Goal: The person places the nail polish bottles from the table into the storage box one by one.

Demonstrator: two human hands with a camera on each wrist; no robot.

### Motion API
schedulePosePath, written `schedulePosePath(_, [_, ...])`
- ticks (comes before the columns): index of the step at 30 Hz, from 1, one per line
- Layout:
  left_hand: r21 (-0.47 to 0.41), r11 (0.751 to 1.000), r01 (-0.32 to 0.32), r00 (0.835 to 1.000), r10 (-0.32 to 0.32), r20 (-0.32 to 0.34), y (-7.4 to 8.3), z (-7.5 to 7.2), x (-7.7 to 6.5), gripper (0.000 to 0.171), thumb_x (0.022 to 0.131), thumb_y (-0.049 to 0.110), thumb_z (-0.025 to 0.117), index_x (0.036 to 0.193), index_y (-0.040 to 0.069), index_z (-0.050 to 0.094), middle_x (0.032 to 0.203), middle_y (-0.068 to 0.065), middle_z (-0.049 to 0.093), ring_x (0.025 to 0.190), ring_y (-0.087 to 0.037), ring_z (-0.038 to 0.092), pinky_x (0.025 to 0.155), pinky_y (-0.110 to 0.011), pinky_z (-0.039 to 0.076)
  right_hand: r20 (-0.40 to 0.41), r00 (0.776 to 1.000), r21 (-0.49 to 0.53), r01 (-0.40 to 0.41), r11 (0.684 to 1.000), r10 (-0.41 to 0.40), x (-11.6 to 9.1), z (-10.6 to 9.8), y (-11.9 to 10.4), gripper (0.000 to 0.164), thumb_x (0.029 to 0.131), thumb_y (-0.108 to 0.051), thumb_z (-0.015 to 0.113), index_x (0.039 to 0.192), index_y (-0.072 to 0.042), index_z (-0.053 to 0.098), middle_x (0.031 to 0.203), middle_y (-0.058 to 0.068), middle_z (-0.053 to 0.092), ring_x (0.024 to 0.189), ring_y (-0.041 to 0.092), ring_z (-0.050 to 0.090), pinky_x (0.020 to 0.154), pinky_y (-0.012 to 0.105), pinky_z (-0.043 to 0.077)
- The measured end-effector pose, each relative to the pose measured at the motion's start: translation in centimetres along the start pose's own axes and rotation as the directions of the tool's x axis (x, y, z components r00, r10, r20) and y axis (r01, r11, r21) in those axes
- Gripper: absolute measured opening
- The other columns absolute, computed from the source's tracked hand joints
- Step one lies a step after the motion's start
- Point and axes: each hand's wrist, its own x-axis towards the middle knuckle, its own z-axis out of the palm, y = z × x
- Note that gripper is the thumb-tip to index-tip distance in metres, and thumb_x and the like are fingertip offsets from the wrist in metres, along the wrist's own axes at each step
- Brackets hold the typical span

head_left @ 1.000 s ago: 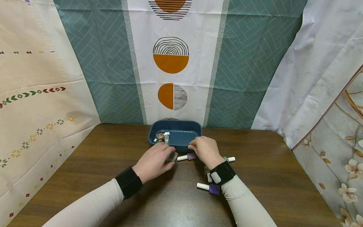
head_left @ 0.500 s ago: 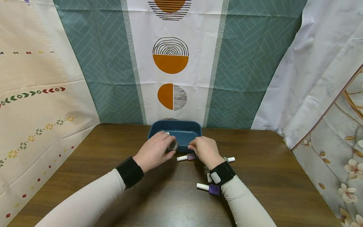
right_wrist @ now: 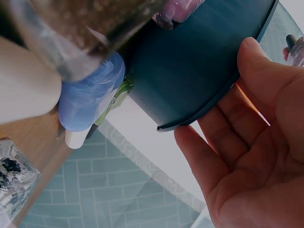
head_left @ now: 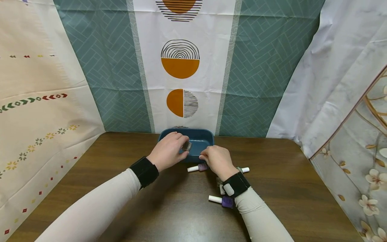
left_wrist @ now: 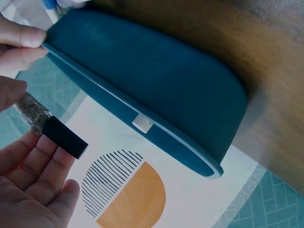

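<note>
Between the fingers and thumb of my left hand (head_left: 170, 150) is a glittery nail polish bottle (left_wrist: 32, 110) with a black cap (left_wrist: 64, 137). That hand is over the left part of a dark blue plastic bin (head_left: 199, 144). My right hand (head_left: 219, 161) pinches the bin's near rim at its right side, thumb outside and fingers inside, as the right wrist view shows. A white cap (left_wrist: 142, 122) shows inside the bin; the bottles at its left end are hidden behind my left hand in the head view.
A mauve polish bottle (head_left: 202, 167) lies in front of the bin. Nearer me lies a purple bottle (head_left: 227, 202) with a white cap. Beside my right wrist are a partly covered bottle (head_left: 219, 182) and another white cap (head_left: 245, 169). Patterned cloth (head_left: 184, 114) hangs behind the table.
My left hand has lifted the glittery bottle from in front of the bin and carried it up and forward over the bin. The right hand stays at the rim.
</note>
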Motion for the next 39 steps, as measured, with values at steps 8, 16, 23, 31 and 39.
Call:
schedulePosePath(8, [0.012,1.000,0.004,1.000,-0.004,0.011,-0.5,0.6,1.4,0.035,0.097,0.023,0.088,0.122,0.004,0.073,0.105,-0.007,0.072,0.100,-0.027,0.065,0.098,-0.041,0.055,-0.002,1.000,-0.005,-0.004,1.000,0.004,0.0,-0.1,-0.1,0.008,0.100,-0.025,0.084,0.101,-0.021,0.090,0.088,-0.001,0.078,0.084,0.021,0.073,0.071,0.041,0.060])
schedulePosePath(16, [0.021,0.999,0.031,0.999,-0.032,0.042,-1.2,1.8,3.2,0.028,0.097,0.024,0.088,0.113,0.007,0.072,0.096,-0.003,0.066,0.093,-0.024,0.062,0.092,-0.039,0.055,0.003,1.000,-0.003,-0.005,1.000,0.005,-0.1,-0.1,-0.1,0.008,0.100,-0.026,0.084,0.101,-0.021,0.090,0.090,-0.001,0.078,0.085,0.021,0.074,0.071,0.042,0.060])
schedulePosePath(23, [0.020,0.998,0.055,0.995,-0.056,0.078,-1.8,2.8,4.1,0.023,0.098,0.024,0.086,0.108,0.009,0.072,0.095,-0.002,0.066,0.095,-0.025,0.063,0.095,-0.040,0.055,-0.005,1.000,-0.003,-0.007,1.000,0.007,0.0,-0.1,-0.1,0.008,0.099,-0.028,0.084,0.099,-0.023,0.089,0.087,-0.001,0.077,0.083,0.022,0.073,0.070,0.043,0.059])
schedulePosePath(31, [0.005,0.995,0.098,0.985,-0.098,0.139,-2.6,4.5,5.0,0.022,0.099,0.023,0.085,0.109,0.008,0.072,0.094,-0.003,0.066,0.091,-0.024,0.063,0.091,-0.040,0.056,0.002,1.000,-0.006,-0.009,1.000,0.009,0.2,0.0,-0.1,0.009,0.100,-0.029,0.083,0.099,-0.023,0.089,0.089,-0.001,0.077,0.085,0.022,0.073,0.071,0.042,0.060])
schedulePosePath(39, [-0.018,0.986,0.163,0.963,-0.155,0.222,-3.8,5.9,6.0,0.023,0.099,0.023,0.083,0.114,0.008,0.074,0.098,-0.004,0.068,0.091,-0.024,0.064,0.092,-0.041,0.058,0.000,1.000,-0.002,-0.018,1.000,0.018,0.2,0.0,-0.1,0.008,0.099,-0.027,0.084,0.099,-0.022,0.089,0.090,-0.001,0.078,0.087,0.022,0.074,0.072,0.042,0.060])
